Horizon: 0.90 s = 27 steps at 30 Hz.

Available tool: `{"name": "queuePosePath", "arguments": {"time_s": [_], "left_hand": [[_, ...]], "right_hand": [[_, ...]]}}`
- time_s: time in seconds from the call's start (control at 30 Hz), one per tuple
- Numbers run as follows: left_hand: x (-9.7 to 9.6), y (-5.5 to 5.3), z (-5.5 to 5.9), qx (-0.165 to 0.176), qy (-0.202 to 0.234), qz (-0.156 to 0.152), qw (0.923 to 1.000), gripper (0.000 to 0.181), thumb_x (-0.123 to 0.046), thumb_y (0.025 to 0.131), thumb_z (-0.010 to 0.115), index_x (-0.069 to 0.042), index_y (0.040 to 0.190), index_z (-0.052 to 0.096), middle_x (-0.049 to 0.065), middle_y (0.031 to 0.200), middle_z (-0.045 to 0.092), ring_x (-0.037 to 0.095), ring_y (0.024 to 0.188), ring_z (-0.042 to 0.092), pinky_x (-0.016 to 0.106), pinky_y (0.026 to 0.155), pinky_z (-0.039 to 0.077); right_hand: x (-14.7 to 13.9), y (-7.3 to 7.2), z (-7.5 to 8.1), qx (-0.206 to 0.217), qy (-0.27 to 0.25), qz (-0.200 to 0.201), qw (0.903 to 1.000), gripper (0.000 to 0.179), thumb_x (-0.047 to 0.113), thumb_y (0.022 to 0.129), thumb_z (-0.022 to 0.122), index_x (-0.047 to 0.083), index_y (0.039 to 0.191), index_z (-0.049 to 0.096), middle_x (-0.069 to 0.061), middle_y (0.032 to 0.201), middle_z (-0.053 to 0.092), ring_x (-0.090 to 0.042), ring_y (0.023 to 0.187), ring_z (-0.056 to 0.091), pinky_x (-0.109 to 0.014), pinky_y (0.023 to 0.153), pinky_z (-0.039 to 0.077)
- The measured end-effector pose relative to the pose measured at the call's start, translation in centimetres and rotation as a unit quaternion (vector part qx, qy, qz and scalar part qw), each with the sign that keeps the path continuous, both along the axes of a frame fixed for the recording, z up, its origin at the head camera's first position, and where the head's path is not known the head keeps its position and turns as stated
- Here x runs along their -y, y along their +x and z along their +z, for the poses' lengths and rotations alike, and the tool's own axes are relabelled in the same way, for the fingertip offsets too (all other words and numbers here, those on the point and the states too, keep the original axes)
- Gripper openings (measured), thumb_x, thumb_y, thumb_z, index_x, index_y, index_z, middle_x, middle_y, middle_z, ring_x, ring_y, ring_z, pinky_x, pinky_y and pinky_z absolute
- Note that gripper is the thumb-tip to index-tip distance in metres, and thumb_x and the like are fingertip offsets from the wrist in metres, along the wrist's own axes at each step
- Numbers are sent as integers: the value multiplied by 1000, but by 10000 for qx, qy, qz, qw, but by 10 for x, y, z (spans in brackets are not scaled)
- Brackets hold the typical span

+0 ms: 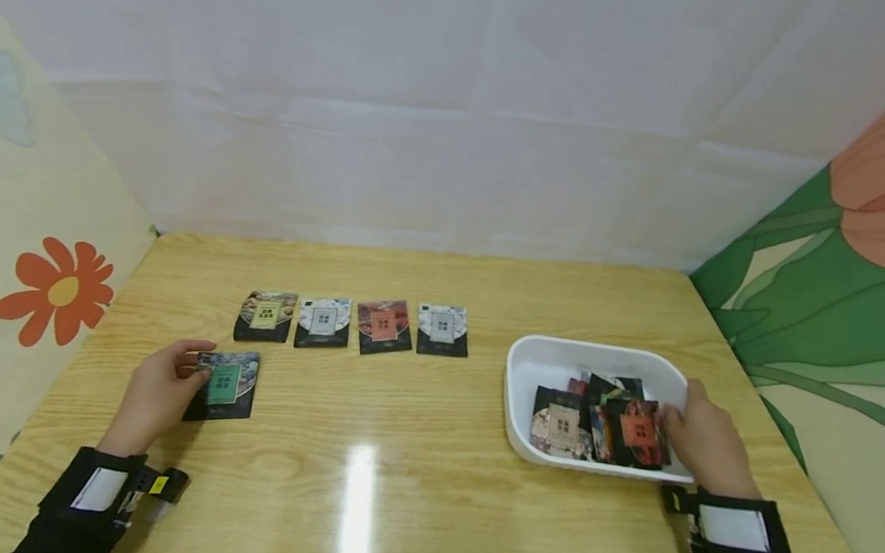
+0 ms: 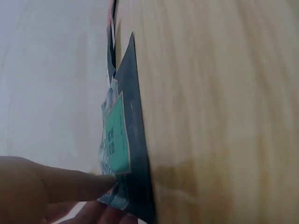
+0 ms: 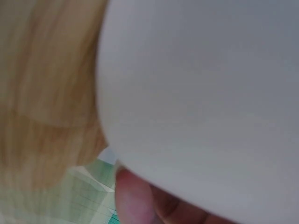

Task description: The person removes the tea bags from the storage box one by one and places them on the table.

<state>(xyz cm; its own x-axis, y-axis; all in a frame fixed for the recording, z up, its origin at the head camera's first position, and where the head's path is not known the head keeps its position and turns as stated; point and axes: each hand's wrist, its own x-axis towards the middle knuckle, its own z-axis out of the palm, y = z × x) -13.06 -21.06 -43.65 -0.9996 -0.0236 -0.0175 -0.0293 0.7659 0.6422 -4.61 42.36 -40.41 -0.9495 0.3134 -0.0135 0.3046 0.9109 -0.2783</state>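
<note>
My left hand (image 1: 154,393) pinches the left edge of a dark sachet with a green label (image 1: 224,384), thumb on its printed face. In the left wrist view that sachet (image 2: 124,135) is tilted, close to the wood. My right hand (image 1: 713,441) grips the right end of a white plastic bin (image 1: 515,397), thumb over the rim; in the right wrist view the fingers (image 3: 133,198) show at the bin's outer wall (image 3: 201,102). Inside the bin lie several sachets, among them a beige-labelled sachet (image 1: 561,425) and a red-labelled sachet (image 1: 637,433).
Behind the left hand, a row across the wooden table (image 1: 431,493) holds a yellow-labelled sachet (image 1: 265,316), a white-labelled sachet (image 1: 323,322), another red-labelled sachet (image 1: 384,327) and a second white-labelled sachet (image 1: 443,330). A white cloth (image 1: 418,175) hangs along the back edge.
</note>
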Motion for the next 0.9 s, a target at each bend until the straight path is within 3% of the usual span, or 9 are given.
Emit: {"name": "queuePosePath", "arguments": {"time_s": [0.1,0.2,0.43,0.67,0.8,0.9], "left_hand": [[-2,0,2,-134,-237,-137,9995,31,-1,91,57,1,122,59,27,114,59,38,95,58,48,77,48],[-3,0,4,-31,-326,-210,9992,30,-2,90,57,2,120,60,27,117,58,40,97,59,48,77,48],[-2,-1,2,-191,-481,-257,9983,42,-3,88,61,6,127,52,29,114,58,42,96,60,49,75,49],[-7,3,6,-269,-459,-65,9986,41,-12,91,60,5,128,53,28,118,57,42,100,57,49,77,48],[-16,10,14,-701,-528,-79,9961,35,-17,93,58,3,122,59,25,116,59,40,100,56,46,72,48],[-30,16,23,-1158,-541,-293,9914,30,-15,93,59,0,118,64,22,112,62,36,95,58,40,66,46]], "right_hand": [[-1,-1,0,-59,10,46,10000,48,10,93,49,-21,126,33,-46,105,51,-57,89,57,-59,66,44],[-1,-2,1,-85,12,94,9999,46,10,93,49,-21,124,33,-45,103,51,-56,86,58,-58,64,45],[1,1,2,-57,-7,67,10000,45,10,93,48,-21,122,34,-44,99,52,-53,82,59,-55,61,45],[0,1,2,17,-22,57,10000,46,11,94,47,-21,124,33,-45,101,52,-53,83,59,-55,62,45],[0,1,2,48,-20,21,10000,47,11,94,47,-21,125,32,-45,102,52,-54,86,59,-56,63,45],[1,0,2,60,-25,19,10000,47,11,94,48,-21,126,32,-45,102,52,-54,86,59,-57,64,45]]}}
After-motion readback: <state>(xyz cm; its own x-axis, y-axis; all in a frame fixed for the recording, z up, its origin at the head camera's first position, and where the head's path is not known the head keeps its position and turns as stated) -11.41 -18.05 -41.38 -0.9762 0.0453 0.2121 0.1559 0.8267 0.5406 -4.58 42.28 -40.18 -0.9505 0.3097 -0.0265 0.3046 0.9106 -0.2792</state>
